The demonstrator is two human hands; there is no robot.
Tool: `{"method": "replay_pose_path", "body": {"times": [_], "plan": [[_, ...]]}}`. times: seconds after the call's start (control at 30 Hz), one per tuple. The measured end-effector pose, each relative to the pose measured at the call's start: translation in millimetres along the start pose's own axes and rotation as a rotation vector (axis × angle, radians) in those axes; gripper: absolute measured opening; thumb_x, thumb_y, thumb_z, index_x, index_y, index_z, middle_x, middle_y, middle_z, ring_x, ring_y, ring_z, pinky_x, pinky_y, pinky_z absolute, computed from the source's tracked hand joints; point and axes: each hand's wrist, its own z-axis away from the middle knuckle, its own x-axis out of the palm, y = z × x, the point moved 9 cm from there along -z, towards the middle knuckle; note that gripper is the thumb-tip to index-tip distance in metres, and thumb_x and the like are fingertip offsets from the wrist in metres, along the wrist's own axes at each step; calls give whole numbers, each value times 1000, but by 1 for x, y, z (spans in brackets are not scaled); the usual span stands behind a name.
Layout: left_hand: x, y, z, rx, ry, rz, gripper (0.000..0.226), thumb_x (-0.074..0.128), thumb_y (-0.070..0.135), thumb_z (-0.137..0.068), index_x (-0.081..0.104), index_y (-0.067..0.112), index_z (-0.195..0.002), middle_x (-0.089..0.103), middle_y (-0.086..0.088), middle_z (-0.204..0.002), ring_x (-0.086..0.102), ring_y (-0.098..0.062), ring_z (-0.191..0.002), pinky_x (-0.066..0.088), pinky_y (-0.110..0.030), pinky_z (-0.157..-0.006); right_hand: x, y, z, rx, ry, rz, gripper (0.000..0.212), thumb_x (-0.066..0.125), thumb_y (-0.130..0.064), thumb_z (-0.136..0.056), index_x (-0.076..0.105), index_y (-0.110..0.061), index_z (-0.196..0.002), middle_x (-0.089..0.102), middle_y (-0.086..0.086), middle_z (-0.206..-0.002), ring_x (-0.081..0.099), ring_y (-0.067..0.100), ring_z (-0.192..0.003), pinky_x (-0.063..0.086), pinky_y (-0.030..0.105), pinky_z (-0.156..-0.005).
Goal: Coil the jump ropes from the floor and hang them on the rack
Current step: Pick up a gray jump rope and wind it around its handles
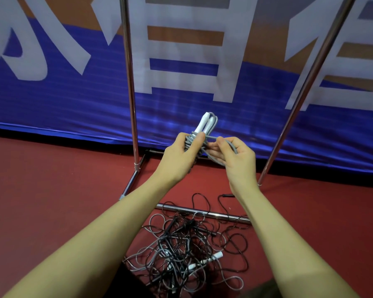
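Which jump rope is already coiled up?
The grey rope with white handles, held in both hands. The other ropes lie tangled loose on the floor.

left hand [177,155] grips coiled grey rope [202,130] | right hand [233,153] pinches strand

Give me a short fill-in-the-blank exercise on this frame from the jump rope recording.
1. The left hand holds a coiled rope bundle with ____ handles.
2. The right hand pinches a ____ cord strand.
3. The tangled pile of ropes lies on the ____ floor.

Missing words: white; grey; red
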Motion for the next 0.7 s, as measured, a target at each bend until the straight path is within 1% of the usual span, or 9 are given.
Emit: {"method": "replay_pose_path", "body": {"times": [0.1, 0.17, 0.23, 0.3, 0.4, 0.5, 0.57, 0.63, 0.7], "plan": [[-13, -3, -3, -9, 124, -162, 60, 50, 71, -78, 54, 12, -77, 62, -4, -63, 56, -23, -56, 51, -41, -61, 2, -2, 1, -10, -26, 57, 20, 57, -12, -94, 61, -9, -74, 71, 2, -72, 71, 22, -76, 58, 37, -78], [-20, -7, -5, -42, 183, -185, 65, 50, 74, -76, 57, 9, -74, 65, -6, -64, 61, -25, -59, 54, -45, -64, 6, -3, 3, -10, -49, 96, 21, 57, -14, -94, 61, -10, -74, 73, 3, -75, 71, 23, -77, 57, 40, -79], [-27, -9, -5, -58, 231, -204, 65, 51, 75, -75, 58, 11, -70, 65, -5, -62, 63, -27, -61, 55, -46, -66, 9, -5, 4, -22, -61, 108, 20, 57, -13, -94, 61, -10, -75, 74, 4, -79, 71, 19, -77, 57, 33, -77], [-30, -12, -5, -71, 247, -198, 66, 51, 77, -73, 57, 12, -66, 65, -4, -60, 63, -28, -61, 55, -48, -66, 10, -10, 4, -49, -63, 134, 18, 58, -12, -93, 64, -9, -76, 74, 3, -77, 70, 16, -74, 55, 25, -71], [-31, -15, -4, -99, 249, -167, 62, 50, 80, -71, 54, 19, -59, 63, 0, -56, 64, -26, -61, 56, -46, -66, 12, -10, 5, -40, -116, 154, 11, 62, -7, -88, 67, -12, -80, 73, 2, -72, 67, 13, -73, 52, 24, -69], [-35, -17, -5, -135, 272, -121, 64, 51, 78, -74, 53, 16, -58, 60, -1, -56, 62, -25, -59, 57, -46, -65, 18, -9, 7, -12, -186, 142, 17, 61, 0, -87, 67, -15, -89, 72, -2, -68, 68, 6, -72, 51, 19, -67], [-35, -21, -7, -171, 251, -67, 67, 52, 78, -73, 52, 12, -60, 58, -5, -57, 59, -25, -56, 55, -44, -62, 15, -12, 5, -25, -178, 119, 17, 59, 1, -89, 67, -14, -90, 71, -2, -65, 68, 7, -71, 52, 19, -63], [-26, -23, -7, -209, 182, 52, 70, 54, 79, -69, 56, 9, -65, 58, -10, -59, 57, -23, -52, 53, -41, -55, 4, -15, 3, -38, -89, 73, 12, 58, -2, -91, 66, -11, -87, 69, 0, -65, 68, 12, -71, 52, 21, -59], [-10, -20, -7, -238, 81, 225, 64, 59, 72, -73, 58, 8, -67, 58, -11, -57, 55, -22, -47, 48, -33, -46, -6, -13, 0, -31, 1, 17, 12, 55, -4, -93, 62, -10, -85, 66, 4, -69, 68, 15, -68, 52, 22, -56]]}}
